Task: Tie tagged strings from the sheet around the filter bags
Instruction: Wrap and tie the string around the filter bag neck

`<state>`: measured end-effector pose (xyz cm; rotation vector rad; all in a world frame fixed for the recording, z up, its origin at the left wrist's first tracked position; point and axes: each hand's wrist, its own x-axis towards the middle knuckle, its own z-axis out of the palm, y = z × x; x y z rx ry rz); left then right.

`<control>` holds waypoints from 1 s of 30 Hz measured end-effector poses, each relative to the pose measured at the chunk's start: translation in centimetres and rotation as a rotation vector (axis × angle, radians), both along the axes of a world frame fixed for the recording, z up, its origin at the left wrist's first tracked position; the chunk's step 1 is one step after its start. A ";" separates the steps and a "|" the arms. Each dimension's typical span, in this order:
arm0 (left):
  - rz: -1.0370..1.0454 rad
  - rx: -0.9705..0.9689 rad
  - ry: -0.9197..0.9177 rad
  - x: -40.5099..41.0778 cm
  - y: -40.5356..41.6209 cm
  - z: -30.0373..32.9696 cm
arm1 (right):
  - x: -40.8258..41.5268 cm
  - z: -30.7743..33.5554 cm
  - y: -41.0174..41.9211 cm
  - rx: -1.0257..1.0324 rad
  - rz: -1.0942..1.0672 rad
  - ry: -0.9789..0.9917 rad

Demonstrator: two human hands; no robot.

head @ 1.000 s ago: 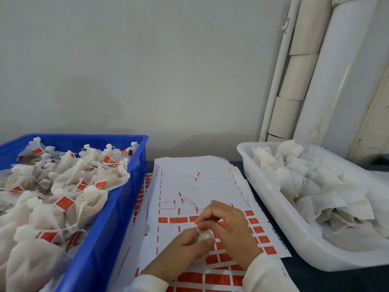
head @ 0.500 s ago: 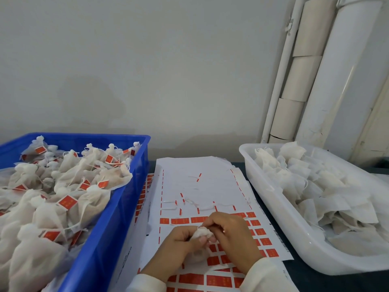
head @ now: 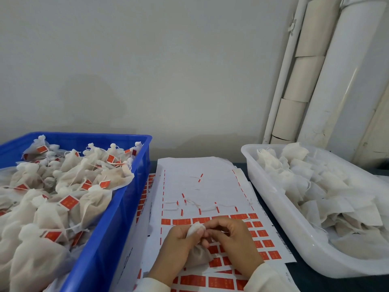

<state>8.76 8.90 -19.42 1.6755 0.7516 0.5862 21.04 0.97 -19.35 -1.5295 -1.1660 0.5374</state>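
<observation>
A white filter bag (head: 197, 252) hangs low over the sheet of red tags (head: 210, 186), its gathered neck sticking up between my hands. My left hand (head: 179, 245) grips the bag just under the neck. My right hand (head: 233, 234) has its fingers curled at the neck from the right, pinching there; the string itself is too fine to make out. Loose white strings with red ends lie on the sheet above my hands.
A blue crate (head: 117, 218) on the left holds several tied bags with red tags. A white tray (head: 280, 220) on the right holds several untied filter bags. Pipes and cardboard tubes (head: 303, 81) lean against the wall at the back right.
Both hands have dropped slightly towards me with the bag. The bag's neck now shows above my left fingers, and my right fingers have closed in on it.
</observation>
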 end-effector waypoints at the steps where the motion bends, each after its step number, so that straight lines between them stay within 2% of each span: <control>1: 0.004 0.016 0.002 0.0 0.0 -0.1 | 0.0 -0.1 0.0 0.000 -0.008 0.002; 8: 0.013 0.051 0.000 0.4 -0.3 -0.6 | -0.2 -0.4 0.3 0.003 -0.034 0.011; 12: 0.115 0.049 0.076 0.6 -0.1 -1.0 | -0.4 -0.6 0.4 -0.016 -0.048 0.010; 16: 0.102 0.046 0.109 0.7 0.2 -1.0 | -0.5 -0.6 0.3 -0.012 -0.053 0.020; 24: 0.105 0.033 0.127 0.9 0.2 -0.9 | -0.7 -0.2 0.2 -0.016 0.009 0.181; 30: 0.119 0.027 0.105 0.8 -0.1 -0.6 | -1.0 -0.5 0.3 0.006 -0.067 0.140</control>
